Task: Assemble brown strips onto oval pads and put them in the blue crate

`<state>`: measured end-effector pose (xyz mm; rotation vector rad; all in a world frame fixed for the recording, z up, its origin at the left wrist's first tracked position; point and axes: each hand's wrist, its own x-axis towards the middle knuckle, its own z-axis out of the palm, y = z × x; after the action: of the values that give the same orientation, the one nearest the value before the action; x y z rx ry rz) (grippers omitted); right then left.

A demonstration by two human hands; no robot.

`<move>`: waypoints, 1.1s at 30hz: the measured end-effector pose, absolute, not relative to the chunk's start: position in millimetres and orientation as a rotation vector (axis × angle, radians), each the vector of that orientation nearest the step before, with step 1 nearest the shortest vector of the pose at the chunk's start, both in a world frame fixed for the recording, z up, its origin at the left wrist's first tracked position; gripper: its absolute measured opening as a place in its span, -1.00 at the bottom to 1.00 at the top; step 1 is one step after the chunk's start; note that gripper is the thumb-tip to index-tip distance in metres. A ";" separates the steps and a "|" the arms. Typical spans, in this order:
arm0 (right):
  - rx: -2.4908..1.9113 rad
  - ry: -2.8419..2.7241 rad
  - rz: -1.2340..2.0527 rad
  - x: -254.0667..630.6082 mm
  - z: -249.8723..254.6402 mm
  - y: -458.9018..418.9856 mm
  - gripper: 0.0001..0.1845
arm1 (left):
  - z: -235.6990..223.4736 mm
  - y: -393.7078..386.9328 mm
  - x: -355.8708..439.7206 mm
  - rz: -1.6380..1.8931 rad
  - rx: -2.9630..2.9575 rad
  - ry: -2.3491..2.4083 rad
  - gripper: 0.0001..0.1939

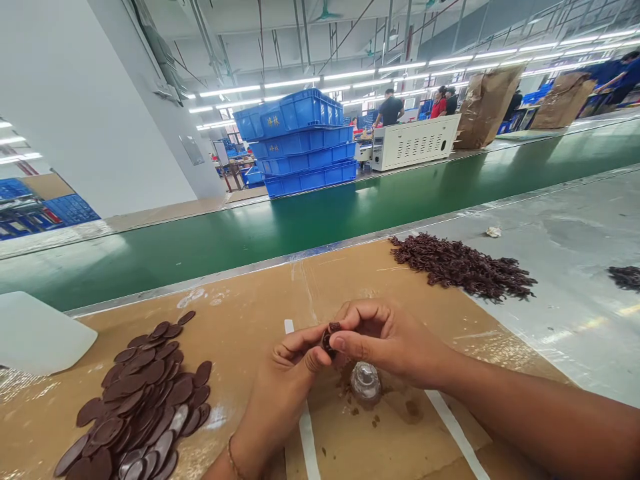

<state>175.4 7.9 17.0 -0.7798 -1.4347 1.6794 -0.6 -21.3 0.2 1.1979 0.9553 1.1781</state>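
My left hand pinches a small dark brown piece between thumb and fingers. The fingertips of my right hand close on the upper end of that same piece, so both hands meet over the brown sheet. Its exact kind is hard to make out, as the fingers cover most of it. Just below the hands stands a small clear round container, with dark wet spots around it. Left of my hands lies a heap of flat, dark brown oval discs. Beyond my right hand is a pile of thin, dark brown curly strips.
Brown sheeting with white tape strips covers the bench. A green conveyor belt runs behind it. Across the belt are stacked blue crates and a beige machine. A whitish plastic container lies at the left.
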 end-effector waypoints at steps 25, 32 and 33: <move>-0.774 -1.354 1.719 171.8 18.9 7.0 -0.57 | -0.4 -20.8 0.4 1.199 1.141 0.977 -0.72; -0.781 -1.498 1.616 175.3 24.1 10.2 -0.66 | -0.1 -21.4 4.6 1.170 1.166 0.918 -0.55; -0.775 -1.528 1.599 174.9 27.4 10.8 -0.68 | 0.2 -20.7 3.8 1.167 1.165 0.914 -0.50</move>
<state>174.9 10.8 27.4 -0.7749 -1.5275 1.5994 3.8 -20.7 0.2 1.1651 0.9138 1.1668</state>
